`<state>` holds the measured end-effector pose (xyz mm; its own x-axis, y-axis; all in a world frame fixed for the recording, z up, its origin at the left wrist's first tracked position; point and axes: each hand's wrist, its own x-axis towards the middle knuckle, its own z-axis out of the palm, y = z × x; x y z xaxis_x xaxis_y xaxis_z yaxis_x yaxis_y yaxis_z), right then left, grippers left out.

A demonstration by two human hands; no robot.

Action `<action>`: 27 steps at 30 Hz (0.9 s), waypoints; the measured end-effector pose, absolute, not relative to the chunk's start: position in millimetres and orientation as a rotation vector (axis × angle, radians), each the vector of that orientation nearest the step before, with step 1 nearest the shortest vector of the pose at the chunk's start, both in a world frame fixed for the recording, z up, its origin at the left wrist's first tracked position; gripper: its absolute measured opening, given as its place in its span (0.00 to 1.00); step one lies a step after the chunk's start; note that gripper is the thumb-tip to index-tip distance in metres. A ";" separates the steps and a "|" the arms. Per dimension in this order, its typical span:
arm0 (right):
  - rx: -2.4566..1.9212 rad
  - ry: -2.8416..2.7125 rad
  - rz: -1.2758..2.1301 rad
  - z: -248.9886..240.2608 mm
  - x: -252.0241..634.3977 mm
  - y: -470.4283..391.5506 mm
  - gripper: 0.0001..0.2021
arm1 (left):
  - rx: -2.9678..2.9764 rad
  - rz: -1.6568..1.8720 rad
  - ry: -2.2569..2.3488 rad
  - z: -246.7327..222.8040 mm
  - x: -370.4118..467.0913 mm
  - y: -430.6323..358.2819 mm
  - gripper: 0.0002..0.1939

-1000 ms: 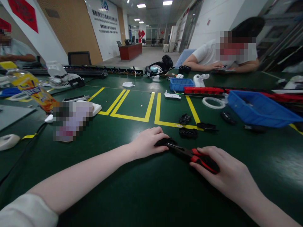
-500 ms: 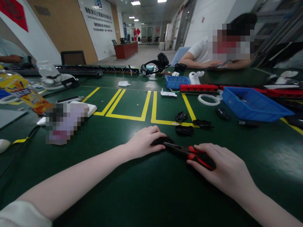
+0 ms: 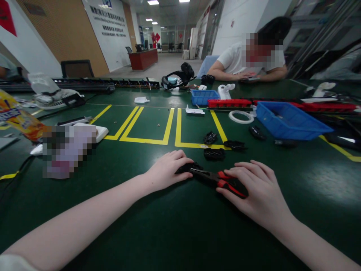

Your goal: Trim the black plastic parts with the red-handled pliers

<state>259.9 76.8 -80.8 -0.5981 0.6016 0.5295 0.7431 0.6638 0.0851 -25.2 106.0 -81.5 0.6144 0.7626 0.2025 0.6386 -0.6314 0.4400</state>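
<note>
My left hand (image 3: 169,169) pinches a small black part (image 3: 184,168) between thumb and fingers, low over the green table (image 3: 158,233). From the right, my right hand (image 3: 259,188) holds pliers (image 3: 232,185) with red and black handles. The jaws of the pliers meet the black part beside my left fingertips; what exactly they grip is too small to tell. Just beyond lie similar black parts: one (image 3: 214,154) nearest, one (image 3: 210,137) behind it, and another (image 3: 235,145) to its right.
A large blue bin (image 3: 293,120) stands at the right, with a white ring (image 3: 241,117) beside it. A smaller blue bin (image 3: 204,97) is farther back. On the left are a blurred-out phone-like item (image 3: 70,150) and a yellow bottle (image 3: 21,116). A person (image 3: 254,56) sits opposite.
The view has shifted slightly, moving the scene leftward. The fingers of my right hand have lifted and loosened somewhat on the pliers' handles. My left hand keeps its pinch on the black part.
</note>
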 end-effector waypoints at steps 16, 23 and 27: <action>-1.055 -2.319 -0.324 -81.7 267.0 75.8 0.21 | 2.559 0.577 1.021 -82.4 -27.0 104.3 0.08; -1.164 -2.315 -0.198 -82.6 265.4 76.0 0.20 | 2.530 0.594 1.006 -78.8 -27.9 102.2 0.09; -1.177 -2.346 -0.192 -83.9 266.3 76.6 0.20 | 2.481 0.597 0.999 -77.6 -28.4 102.0 0.11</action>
<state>266.3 76.6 -83.9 -0.4982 0.7113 0.4958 0.7824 0.6152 -0.0963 -28.4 102.0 -77.6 0.6537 0.7188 0.2365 0.5485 -0.6654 0.5063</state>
